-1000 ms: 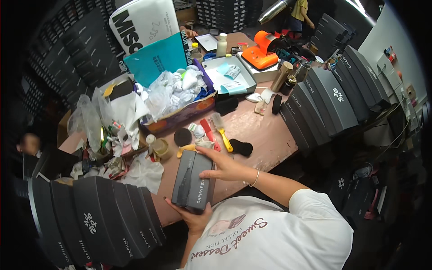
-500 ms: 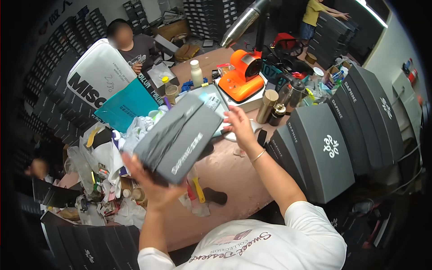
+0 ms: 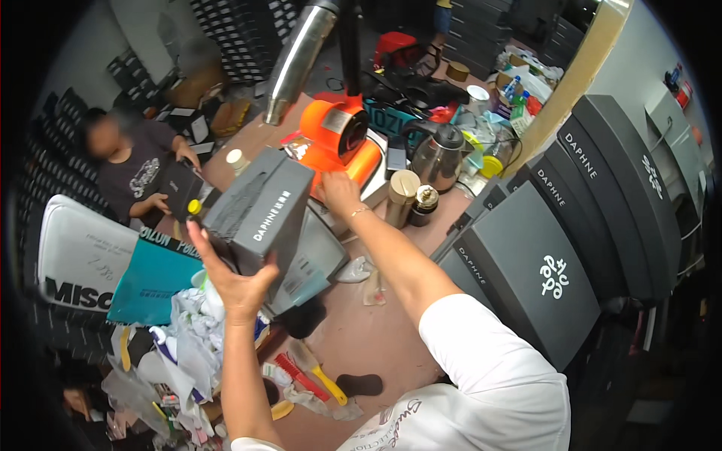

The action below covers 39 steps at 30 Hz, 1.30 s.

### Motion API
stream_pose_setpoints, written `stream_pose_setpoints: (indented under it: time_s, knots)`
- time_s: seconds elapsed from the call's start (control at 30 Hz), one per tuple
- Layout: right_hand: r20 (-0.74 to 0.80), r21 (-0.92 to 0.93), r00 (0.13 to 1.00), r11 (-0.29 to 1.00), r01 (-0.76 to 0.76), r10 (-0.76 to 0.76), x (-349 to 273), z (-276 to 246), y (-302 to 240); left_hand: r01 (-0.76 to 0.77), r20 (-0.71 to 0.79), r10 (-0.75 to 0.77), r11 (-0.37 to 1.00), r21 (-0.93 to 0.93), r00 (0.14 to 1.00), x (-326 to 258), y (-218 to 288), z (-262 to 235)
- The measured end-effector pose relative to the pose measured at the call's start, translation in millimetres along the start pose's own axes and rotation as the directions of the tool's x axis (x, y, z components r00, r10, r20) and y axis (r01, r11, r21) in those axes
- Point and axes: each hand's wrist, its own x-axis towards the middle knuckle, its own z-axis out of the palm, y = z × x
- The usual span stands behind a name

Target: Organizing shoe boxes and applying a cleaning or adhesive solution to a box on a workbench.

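Observation:
A dark grey shoebox (image 3: pixel 259 207) is held tilted above the table. My left hand (image 3: pixel 237 282) is closed on its near end, with the thumb on the right and the fingers on the left side. My right hand (image 3: pixel 340 194) is at the box's far right corner, its fingers curled against the edge and partly hidden. Just beyond it stands an orange machine (image 3: pixel 335 135) with a metal nozzle (image 3: pixel 301 64) above. Under the shoebox lies a grey box piece with a label (image 3: pixel 304 270). What the shoebox contains is not visible.
Stacked dark shoeboxes (image 3: pixel 526 255) stand to the right. A glass kettle (image 3: pixel 438 158) and tan bottle (image 3: pixel 402 197) are beyond my right forearm. Plastic bags (image 3: pixel 192 323) crowd the left. A red brush (image 3: pixel 301 378) and yellow-handled brush (image 3: pixel 327 382) lie near me. A person (image 3: pixel 139 165) sits across.
The shoebox has moved away from me and left, turning more upright. My right hand has gone from open beside the box to curled at its far corner. The view has shifted right.

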Motion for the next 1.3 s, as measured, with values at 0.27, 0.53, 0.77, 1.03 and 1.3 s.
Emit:
stream_pose_setpoints:
  time_s: [0.27,0.53,0.77,1.03,1.3]
  knots:
    - [0.026,-0.009,1.000,1.000,-0.015,0.015,9.7,-8.4,5.8,0.107,0.022,-0.105,0.985,-0.134,0.994,7.6,-36.3,21.1]
    - [-0.047,0.014,0.999,1.000,-0.001,0.002,9.4,-4.2,7.5,0.011,0.064,-0.014,0.999,0.040,0.998,12.8,-46.7,29.3]
    - [0.006,0.033,1.000,0.999,0.012,-0.012,8.4,-3.1,13.9,0.019,0.095,-0.026,0.997,0.075,0.995,5.7,-52.7,41.7]
    - [-0.045,0.042,0.997,0.997,0.064,-0.062,4.7,-3.2,15.5,0.074,0.127,-0.082,0.995,0.066,0.989,2.3,-59.6,46.9]
    - [0.035,-0.016,0.999,1.000,-0.005,0.006,7.5,-6.7,11.1,0.056,0.062,-0.055,0.998,-0.013,0.997,18.8,-48.5,40.7]
